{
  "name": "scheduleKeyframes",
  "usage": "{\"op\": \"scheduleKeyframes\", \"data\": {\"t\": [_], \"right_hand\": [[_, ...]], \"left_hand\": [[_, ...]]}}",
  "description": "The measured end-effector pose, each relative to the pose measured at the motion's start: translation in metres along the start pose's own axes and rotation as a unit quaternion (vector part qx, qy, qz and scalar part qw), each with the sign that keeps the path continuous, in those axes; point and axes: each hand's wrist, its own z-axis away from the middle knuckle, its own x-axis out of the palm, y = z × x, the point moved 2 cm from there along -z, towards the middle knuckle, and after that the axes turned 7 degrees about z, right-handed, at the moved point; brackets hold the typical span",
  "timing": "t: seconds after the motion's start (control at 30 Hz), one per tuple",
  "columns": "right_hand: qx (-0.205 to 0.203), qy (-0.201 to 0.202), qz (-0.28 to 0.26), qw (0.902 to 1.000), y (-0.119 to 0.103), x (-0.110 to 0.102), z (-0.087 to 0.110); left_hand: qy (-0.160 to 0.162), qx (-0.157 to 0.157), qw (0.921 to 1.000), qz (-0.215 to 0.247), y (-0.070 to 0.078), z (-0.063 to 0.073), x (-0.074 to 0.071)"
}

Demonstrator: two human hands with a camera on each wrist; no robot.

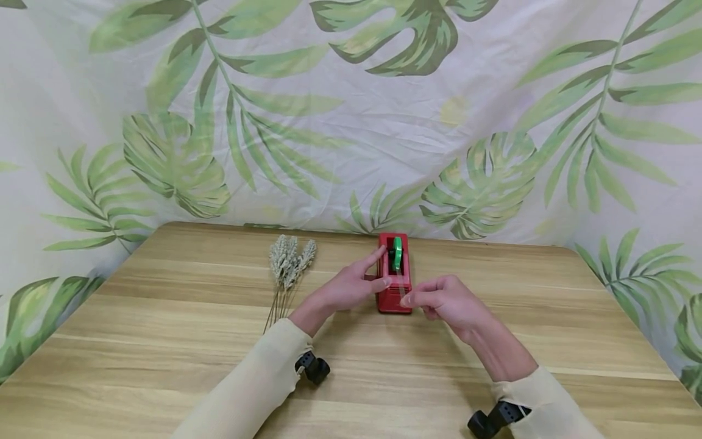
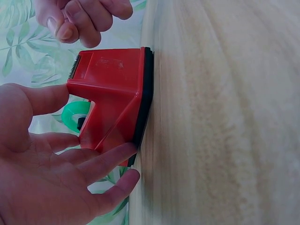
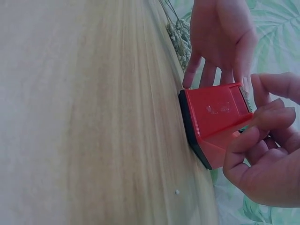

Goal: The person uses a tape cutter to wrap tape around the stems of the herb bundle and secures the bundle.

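Observation:
A red tape dispenser (image 1: 390,301) with a dark base stands on the table, a green tape roll (image 1: 397,255) inside it. My left hand (image 1: 351,286) rests against its left side with fairly straight fingers. In the left wrist view the left thumb (image 2: 49,99) touches the dispenser near its toothed cutter (image 2: 74,66), and the other fingers spread along the side. My right hand (image 1: 452,305) pinches the end of a clear tape strip (image 1: 402,285) between thumb and forefinger, just over the dispenser's near end. Its remaining fingers are curled in the right wrist view.
A bunch of dried pale flower stems (image 1: 287,262) lies left of the dispenser, close to my left forearm. The wooden table (image 1: 192,317) ends at a leaf-patterned cloth (image 1: 329,140) behind. A tiny pale speck (image 3: 176,191) shows on the wood.

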Motion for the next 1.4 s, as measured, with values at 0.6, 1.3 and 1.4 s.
{"op": "scheduleKeyframes", "data": {"t": [0.6,1.3,1.4], "right_hand": [[0.000,-0.019,-0.003,0.9998,0.002,0.003,0.009],[0.005,-0.031,0.010,0.9995,-0.003,0.003,0.013],[0.004,-0.024,0.014,0.9996,-0.005,0.002,0.016]], "left_hand": [[0.002,-0.002,1.0000,0.000,-0.001,-0.001,0.001],[0.009,-0.004,0.9999,-0.001,0.000,0.000,0.000],[0.009,-0.006,0.9999,0.001,0.001,0.000,0.001]]}}
